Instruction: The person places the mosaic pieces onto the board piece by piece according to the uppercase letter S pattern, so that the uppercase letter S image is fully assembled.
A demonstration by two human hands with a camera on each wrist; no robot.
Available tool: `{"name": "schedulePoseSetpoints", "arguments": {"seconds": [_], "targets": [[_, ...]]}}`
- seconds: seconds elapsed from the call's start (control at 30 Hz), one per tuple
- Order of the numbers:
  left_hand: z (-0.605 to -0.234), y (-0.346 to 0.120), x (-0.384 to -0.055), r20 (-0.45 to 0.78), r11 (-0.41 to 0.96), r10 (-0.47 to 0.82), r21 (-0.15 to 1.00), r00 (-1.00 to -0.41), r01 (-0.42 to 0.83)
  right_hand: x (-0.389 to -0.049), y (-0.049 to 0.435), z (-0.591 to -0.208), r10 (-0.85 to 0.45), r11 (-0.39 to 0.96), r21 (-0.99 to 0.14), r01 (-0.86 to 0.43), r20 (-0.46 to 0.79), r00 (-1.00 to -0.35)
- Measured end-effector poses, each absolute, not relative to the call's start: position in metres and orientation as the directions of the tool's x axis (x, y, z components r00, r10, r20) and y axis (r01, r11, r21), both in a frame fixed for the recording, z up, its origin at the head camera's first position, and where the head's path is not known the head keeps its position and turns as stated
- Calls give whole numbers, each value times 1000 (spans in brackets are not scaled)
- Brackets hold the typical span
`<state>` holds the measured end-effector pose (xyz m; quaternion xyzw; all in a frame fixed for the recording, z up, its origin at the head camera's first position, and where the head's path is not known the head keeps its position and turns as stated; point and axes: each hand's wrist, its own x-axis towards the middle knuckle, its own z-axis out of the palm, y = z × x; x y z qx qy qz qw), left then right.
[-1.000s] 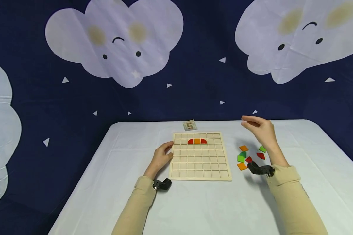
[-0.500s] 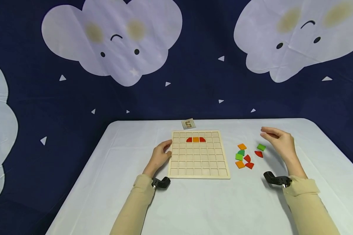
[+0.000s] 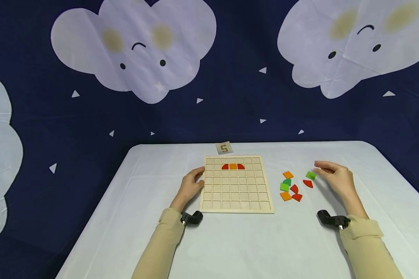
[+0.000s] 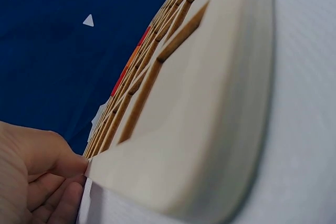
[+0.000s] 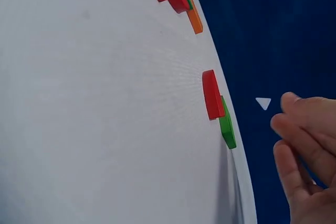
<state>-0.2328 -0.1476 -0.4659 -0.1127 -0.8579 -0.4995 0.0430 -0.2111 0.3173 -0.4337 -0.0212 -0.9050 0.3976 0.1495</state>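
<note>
A pale wooden grid board [image 3: 236, 190] lies on the table; in its second row from the back sit two red quarter-round tiles [image 3: 225, 167] with an orange square tile [image 3: 233, 166] between them. My left hand [image 3: 189, 186] holds the board's left edge, and in the left wrist view the thumb [image 4: 68, 162] lies at the rim with the fingers below it. My right hand [image 3: 338, 180] hovers at the right with nothing in it, fingertips close to a light green square tile [image 3: 311, 175]. In front of that tile lies a red quarter-round tile [image 3: 308, 184].
Several loose tiles lie right of the board: orange squares [image 3: 285, 196], a dark green quarter-round [image 3: 287, 181], a light green square [image 3: 284, 187] and red quarter-rounds [image 3: 297, 197]. A small pattern card [image 3: 224, 147] lies behind the board. A dark cloth [image 3: 181, 124] hangs behind the table.
My right hand has moved right and down from above the loose tiles to beside the light green tile at the right. My left hand stays at the board's edge.
</note>
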Motion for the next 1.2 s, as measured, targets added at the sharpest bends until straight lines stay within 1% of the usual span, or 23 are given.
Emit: {"name": "schedulePoseSetpoints", "arguments": {"seconds": [0.27, 0.47, 0.73, 0.83, 1.07, 1.2], "targets": [[-467, -149, -232, 193, 475, 145, 847, -970, 240, -212, 320, -444, 97, 771, -632, -77, 236, -967], [-469, -149, -233, 203, 472, 149, 845, -968, 250, -214, 320, -451, 54, 785, -615, -77, 192, -980], [-468, -149, -234, 204, 476, 152, 842, -967, 252, -216, 320, -456, 50, 805, -584, -102, 238, -970], [-468, -149, -233, 200, 475, 151, 844, -968, 249, -215, 318, -452, 59, 803, -586, -105, 254, -965], [-467, -148, -234, 191, 478, 144, 846, -971, 238, -217, 310, -422, 50, 775, -607, -175, 336, -940], [-466, -147, -233, 194, 483, 145, 842, -970, 241, -221, 297, -409, 46, 760, -624, -183, 333, -942]]}}
